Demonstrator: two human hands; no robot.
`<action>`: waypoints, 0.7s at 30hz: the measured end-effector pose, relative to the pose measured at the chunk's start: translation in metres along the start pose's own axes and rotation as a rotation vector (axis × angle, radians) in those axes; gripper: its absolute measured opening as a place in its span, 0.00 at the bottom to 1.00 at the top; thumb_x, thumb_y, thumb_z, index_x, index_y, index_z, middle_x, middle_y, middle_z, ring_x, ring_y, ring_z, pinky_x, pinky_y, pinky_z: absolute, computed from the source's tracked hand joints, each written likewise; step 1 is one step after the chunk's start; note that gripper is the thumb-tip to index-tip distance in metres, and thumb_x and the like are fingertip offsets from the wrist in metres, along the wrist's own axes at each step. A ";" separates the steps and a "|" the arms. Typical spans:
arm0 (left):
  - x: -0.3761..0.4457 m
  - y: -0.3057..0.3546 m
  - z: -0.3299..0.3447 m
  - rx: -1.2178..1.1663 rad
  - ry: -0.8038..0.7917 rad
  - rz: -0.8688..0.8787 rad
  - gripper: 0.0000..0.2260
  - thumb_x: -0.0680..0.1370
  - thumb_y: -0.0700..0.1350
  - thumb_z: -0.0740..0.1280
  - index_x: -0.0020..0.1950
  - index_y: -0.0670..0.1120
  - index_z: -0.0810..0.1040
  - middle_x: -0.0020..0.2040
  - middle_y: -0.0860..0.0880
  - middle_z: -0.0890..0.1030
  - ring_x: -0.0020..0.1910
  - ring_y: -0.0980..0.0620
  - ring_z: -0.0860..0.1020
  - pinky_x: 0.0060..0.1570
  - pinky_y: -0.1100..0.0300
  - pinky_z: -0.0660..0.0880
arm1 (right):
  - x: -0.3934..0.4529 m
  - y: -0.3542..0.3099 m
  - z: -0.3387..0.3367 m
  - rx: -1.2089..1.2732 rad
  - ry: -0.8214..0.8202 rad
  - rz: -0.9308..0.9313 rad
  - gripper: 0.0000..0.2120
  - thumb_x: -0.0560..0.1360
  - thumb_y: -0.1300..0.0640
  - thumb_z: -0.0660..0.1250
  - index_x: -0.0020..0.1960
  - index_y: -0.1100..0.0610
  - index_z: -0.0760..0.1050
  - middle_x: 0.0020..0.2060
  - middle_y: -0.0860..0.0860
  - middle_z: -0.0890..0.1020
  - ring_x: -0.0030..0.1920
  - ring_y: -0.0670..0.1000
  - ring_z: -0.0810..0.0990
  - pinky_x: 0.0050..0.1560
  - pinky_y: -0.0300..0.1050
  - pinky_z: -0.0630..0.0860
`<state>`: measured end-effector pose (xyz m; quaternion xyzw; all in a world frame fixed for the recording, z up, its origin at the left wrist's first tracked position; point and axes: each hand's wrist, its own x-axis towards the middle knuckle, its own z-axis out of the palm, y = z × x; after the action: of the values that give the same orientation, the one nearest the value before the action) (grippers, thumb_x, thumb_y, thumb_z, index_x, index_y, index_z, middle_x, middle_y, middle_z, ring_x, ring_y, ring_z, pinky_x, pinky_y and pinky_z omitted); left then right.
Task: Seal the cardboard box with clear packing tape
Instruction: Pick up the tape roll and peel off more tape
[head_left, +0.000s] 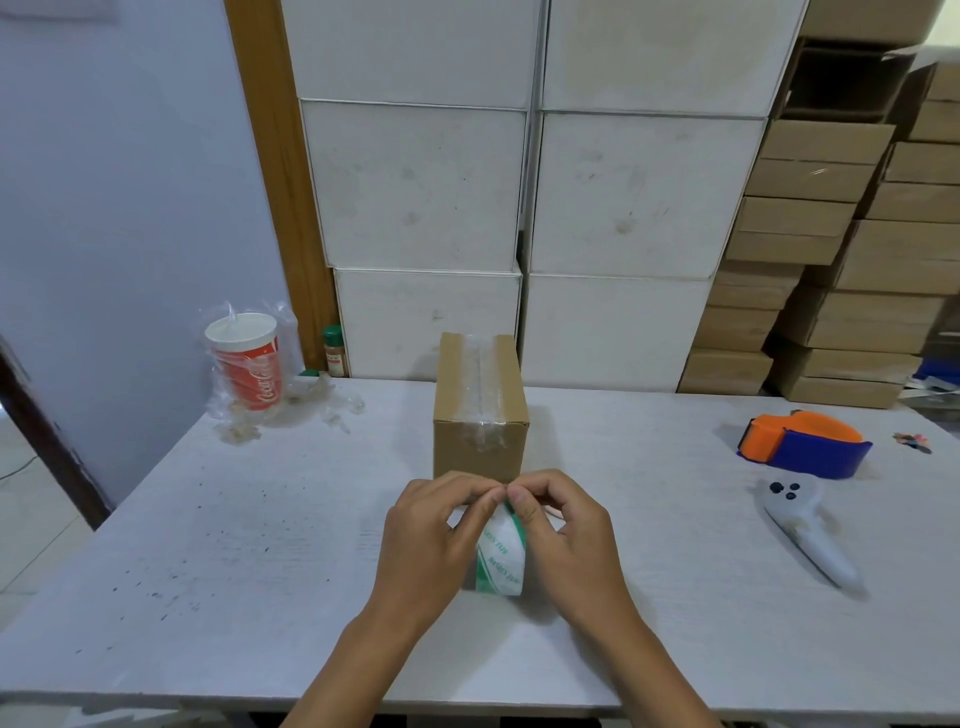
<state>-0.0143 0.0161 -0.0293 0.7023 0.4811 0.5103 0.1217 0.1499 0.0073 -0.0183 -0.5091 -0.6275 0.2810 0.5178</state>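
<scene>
A small brown cardboard box (480, 415) stands upright in the middle of the white table (208, 545). A strip of clear tape runs along its top seam and down its near face. Just in front of the box, both hands hold a roll of clear packing tape (501, 558) with a green and white core. My left hand (434, 540) grips the roll's left side, and my right hand (566, 540) its right side. The fingertips of both hands pinch together at the top of the roll.
An orange and blue tape dispenser (802, 441) and a white controller (805, 530) lie at the right. A red and white cup (249, 364) in crumpled plastic stands at the far left. White cartons (519, 187) and brown boxes (831, 260) are stacked behind the table.
</scene>
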 end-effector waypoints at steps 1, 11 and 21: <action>0.000 0.000 0.000 -0.009 -0.002 -0.005 0.12 0.80 0.56 0.66 0.53 0.55 0.88 0.49 0.63 0.87 0.50 0.61 0.83 0.48 0.56 0.82 | 0.000 -0.001 0.000 0.001 -0.008 0.017 0.08 0.83 0.57 0.69 0.47 0.48 0.83 0.45 0.45 0.86 0.52 0.47 0.84 0.48 0.40 0.80; -0.002 -0.004 -0.006 -0.099 -0.031 -0.119 0.13 0.80 0.48 0.73 0.65 0.54 0.85 0.56 0.59 0.88 0.58 0.63 0.82 0.49 0.64 0.85 | -0.015 -0.002 -0.008 0.185 -0.317 0.257 0.24 0.77 0.43 0.72 0.69 0.30 0.69 0.64 0.28 0.77 0.69 0.45 0.76 0.68 0.57 0.80; 0.002 0.001 -0.012 -0.169 -0.035 -0.186 0.14 0.80 0.40 0.74 0.58 0.58 0.83 0.51 0.60 0.87 0.55 0.66 0.82 0.49 0.74 0.79 | -0.013 0.003 -0.012 -0.025 -0.345 0.208 0.35 0.70 0.44 0.80 0.71 0.33 0.65 0.66 0.34 0.76 0.66 0.41 0.78 0.66 0.41 0.77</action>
<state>-0.0234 0.0133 -0.0227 0.6507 0.4974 0.5231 0.2357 0.1615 -0.0064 -0.0218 -0.5217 -0.6544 0.4085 0.3644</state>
